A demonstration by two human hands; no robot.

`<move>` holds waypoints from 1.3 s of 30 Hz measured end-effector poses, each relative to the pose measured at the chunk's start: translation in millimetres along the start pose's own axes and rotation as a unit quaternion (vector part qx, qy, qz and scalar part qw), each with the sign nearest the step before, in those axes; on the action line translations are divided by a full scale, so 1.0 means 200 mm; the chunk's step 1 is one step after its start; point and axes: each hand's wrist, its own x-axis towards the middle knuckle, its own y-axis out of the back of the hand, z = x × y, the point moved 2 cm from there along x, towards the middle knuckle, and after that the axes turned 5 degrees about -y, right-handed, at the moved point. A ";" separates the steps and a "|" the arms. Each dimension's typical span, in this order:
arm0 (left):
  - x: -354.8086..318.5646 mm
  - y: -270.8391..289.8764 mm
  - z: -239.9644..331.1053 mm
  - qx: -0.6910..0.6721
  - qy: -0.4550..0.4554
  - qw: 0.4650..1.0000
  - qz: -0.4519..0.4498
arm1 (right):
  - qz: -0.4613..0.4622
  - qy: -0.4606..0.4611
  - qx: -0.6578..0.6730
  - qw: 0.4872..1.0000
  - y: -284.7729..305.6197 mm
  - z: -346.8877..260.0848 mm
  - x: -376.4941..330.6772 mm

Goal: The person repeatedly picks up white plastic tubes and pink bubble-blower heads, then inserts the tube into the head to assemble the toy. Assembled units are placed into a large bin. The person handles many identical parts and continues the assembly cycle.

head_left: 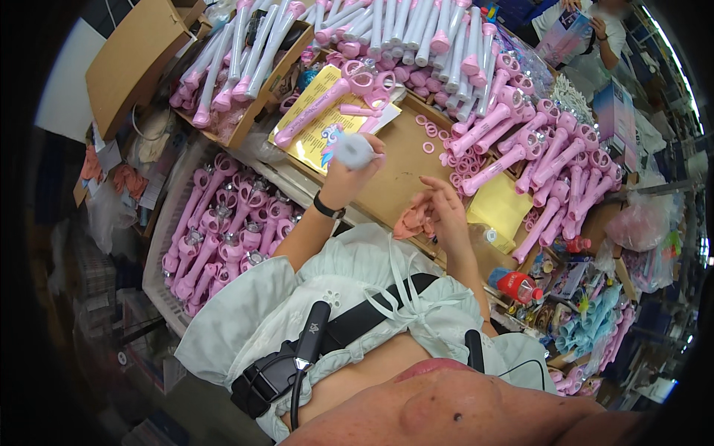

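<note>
The left hand is closed round a small white cylinder, blurred, held upright above the middle of the desk; a black band sits on that wrist. The right hand hovers beside it, fingers loosely spread and open, holding nothing that can be made out. Just under its palm an orange cloth lies at the near edge of the desk.

Behind the left hand a yellow printed card lies flat, with one pink wand resting across it. Small pink rings are scattered on the bare brown surface toward the far side. To the right, a heap of pink wands covers the desk's right end, with a yellow sheet at its near side. Along the far edge stand rows of white and pink tubes. A white crate left of the desk holds more pink wands. A red-capped bottle lies near the right corner. Another person stands beyond the far right corner, holding a box.
</note>
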 end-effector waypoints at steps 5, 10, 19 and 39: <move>0.03 0.06 -0.01 -0.461 -0.015 0.887 -0.021 | 0.279 0.239 -0.532 0.763 0.04 0.13 0.01; 0.00 0.08 -0.07 -0.562 0.081 0.823 0.038 | 0.142 0.208 -0.130 0.959 0.05 0.15 -0.08; -0.05 0.08 -0.02 -0.502 0.041 0.864 0.004 | 0.101 0.086 0.028 0.991 0.32 0.06 0.00; -0.05 0.11 0.01 -0.483 0.000 0.876 -0.013 | 0.131 0.177 0.157 0.963 0.42 0.01 0.03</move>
